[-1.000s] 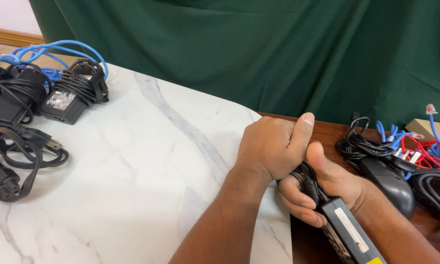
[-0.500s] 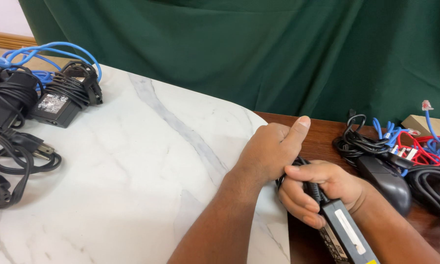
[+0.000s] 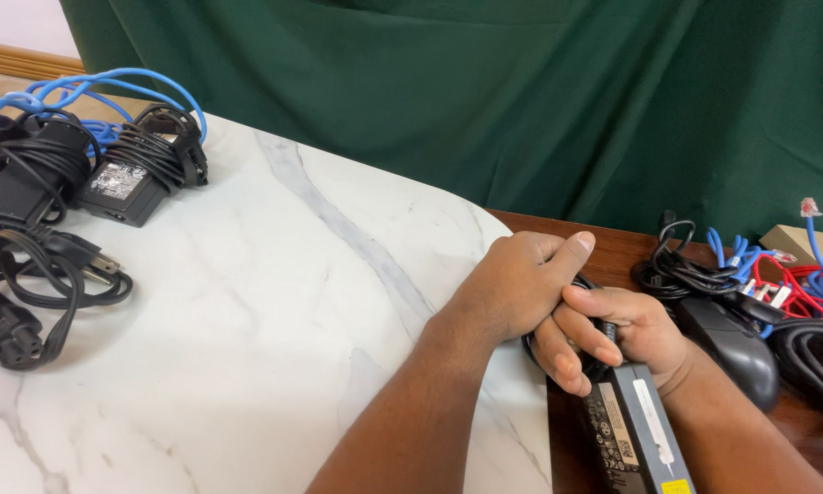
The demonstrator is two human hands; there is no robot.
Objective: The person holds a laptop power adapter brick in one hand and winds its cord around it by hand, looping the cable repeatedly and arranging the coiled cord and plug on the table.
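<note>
We see a marble table (image 3: 247,302) bearing coiled black adapters (image 3: 109,174). At its right edge, our right hand (image 3: 613,334) grips a black power adapter (image 3: 635,430); our left hand (image 3: 516,284), fingers curled, rests over its cord (image 3: 603,329).

My left hand (image 3: 512,288) and right hand (image 3: 617,334) meet at the right edge of the marble tabletop (image 3: 265,302) — both closed around a coiled black cord (image 3: 603,366) and its black power adapter (image 3: 635,430). At the far left corner I see bundled black adapters (image 3: 109,178) with blue cable (image 3: 109,87) — a black mouse (image 3: 731,338) sits beside my right wrist.
</note>
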